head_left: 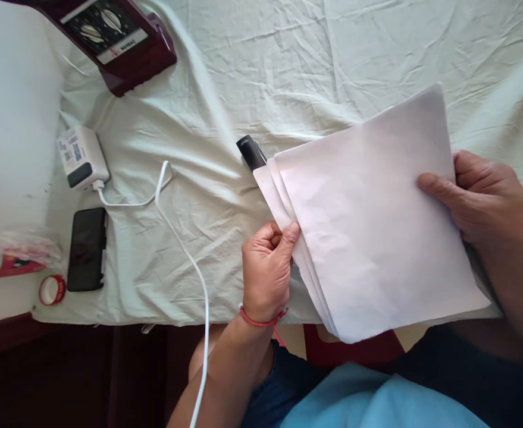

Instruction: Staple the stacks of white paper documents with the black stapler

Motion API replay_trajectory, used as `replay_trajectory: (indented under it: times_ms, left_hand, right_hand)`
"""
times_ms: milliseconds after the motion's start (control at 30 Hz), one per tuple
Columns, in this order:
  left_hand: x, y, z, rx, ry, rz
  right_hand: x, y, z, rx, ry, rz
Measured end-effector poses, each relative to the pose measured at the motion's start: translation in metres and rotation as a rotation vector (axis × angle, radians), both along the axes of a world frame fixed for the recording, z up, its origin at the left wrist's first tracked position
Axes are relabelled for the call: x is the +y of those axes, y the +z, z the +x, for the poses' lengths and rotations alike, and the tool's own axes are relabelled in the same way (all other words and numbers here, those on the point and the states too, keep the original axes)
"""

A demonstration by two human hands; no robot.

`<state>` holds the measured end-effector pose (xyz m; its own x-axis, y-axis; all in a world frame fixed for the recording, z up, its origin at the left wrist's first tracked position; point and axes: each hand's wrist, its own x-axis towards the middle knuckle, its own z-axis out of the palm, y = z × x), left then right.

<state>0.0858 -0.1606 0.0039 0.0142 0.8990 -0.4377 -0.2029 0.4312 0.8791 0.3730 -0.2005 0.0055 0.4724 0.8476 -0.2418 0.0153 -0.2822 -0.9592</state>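
Note:
A stack of white paper sheets [377,226] is held tilted above the near edge of the table. My left hand [270,261], with a red cord bracelet on its wrist, pinches the left edges of the sheets, thumb on top. On the opposite side my right hand [479,196] grips the right edge, its thumb lying over the top sheet and its other fingers hidden behind. The sheets are slightly fanned along the left. A black object [251,153], perhaps a stapler end, pokes out past the upper left corner; the paper hides the rest of it.
A pale green cloth [261,71] with wrinkles covers the table. At the left are a dark maroon appliance [140,65], a white device [83,156] with a white cable [190,255], a black phone [87,249], a red tape roll [52,289] and a plastic-wrapped item [24,255].

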Motion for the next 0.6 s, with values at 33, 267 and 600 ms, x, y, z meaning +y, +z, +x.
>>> replay_trajectory:
  times_ms: [33,267,600]
  left_hand:
    - [0.0,-0.001,0.001,0.004,0.012,0.015]
    - [0.009,0.001,0.006,0.003,0.032,0.061]
    - [0.009,-0.005,0.005,0.124,0.138,0.254]
  right_hand:
    - [0.0,0.0,0.0,-0.011,0.002,0.001]
    - [0.0,-0.007,0.005,0.033,-0.03,0.094]
    - [-0.002,-0.008,0.008,0.091,-0.015,0.078]
